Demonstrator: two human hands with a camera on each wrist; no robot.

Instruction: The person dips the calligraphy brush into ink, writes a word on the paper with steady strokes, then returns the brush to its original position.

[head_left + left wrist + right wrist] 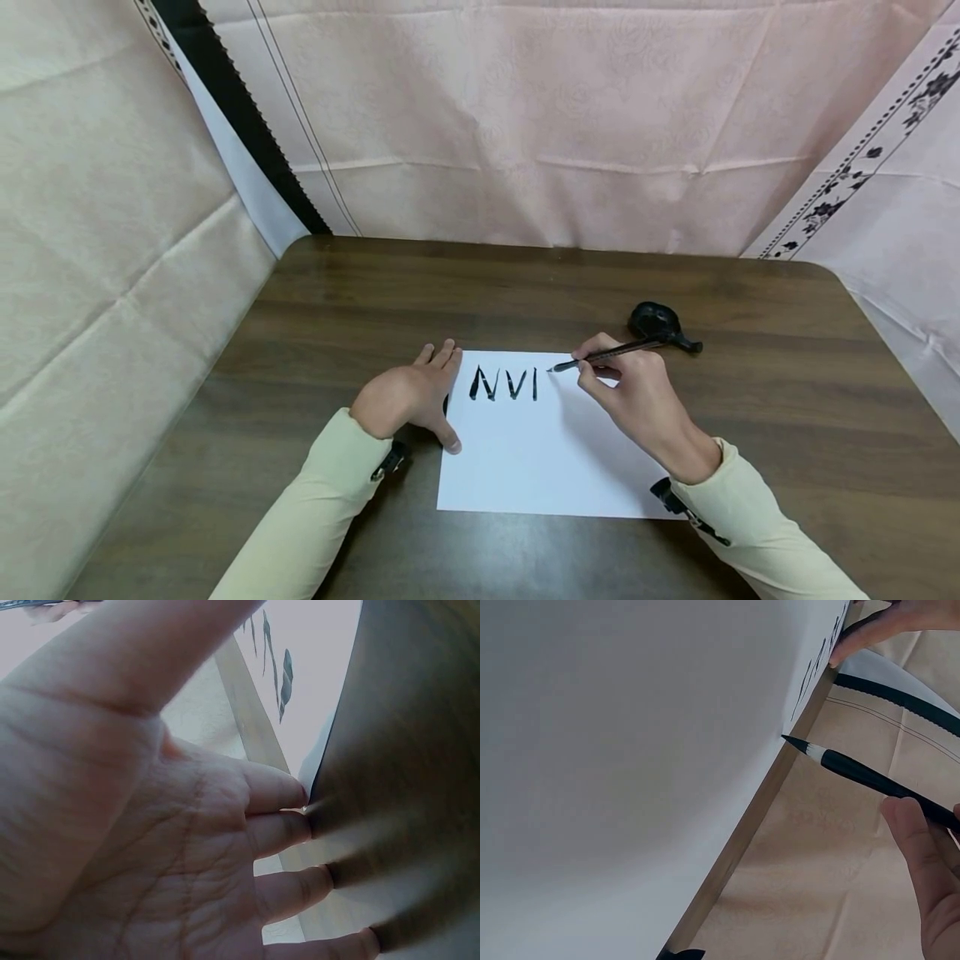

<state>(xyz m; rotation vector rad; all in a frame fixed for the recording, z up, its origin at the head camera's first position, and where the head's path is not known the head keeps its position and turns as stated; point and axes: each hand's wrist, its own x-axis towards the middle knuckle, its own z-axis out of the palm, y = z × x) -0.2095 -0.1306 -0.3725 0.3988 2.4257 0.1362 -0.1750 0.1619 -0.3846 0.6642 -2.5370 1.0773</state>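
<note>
Sheet, head view: the white sheet (540, 467) was laid on the counter (337, 350) between both hands, with black brushed marks (513, 385) (N, V and a lone upright) ranged along its far edge.
Steadying, head view: the left hand (408, 396) was spread over the sheet's left edge, fingers extended and nothing grasped; light, even pressure there was judged best against slipping.
Brush, head view: the brush (607, 357) was pinched in the right hand (637, 392), its tip just right of the upright; any stroke there was best started level with the neighbouring tops and evenly spaced.
Container, head view: a black container (652, 318) was seen beyond the right hand, partly behind the brush handle (knocking it was worth guarding against).
Fingertips, left wrist view: the fingertips (322, 876) were set down apart at the sheet's corner and on the counter; wet ink was best avoided.
Bristles, right wrist view: the dark bristles (793, 742) were drawn to a fine point; whether paper was touched could not be told. A light, steady pull was judged suitable for clean lines.
</note>
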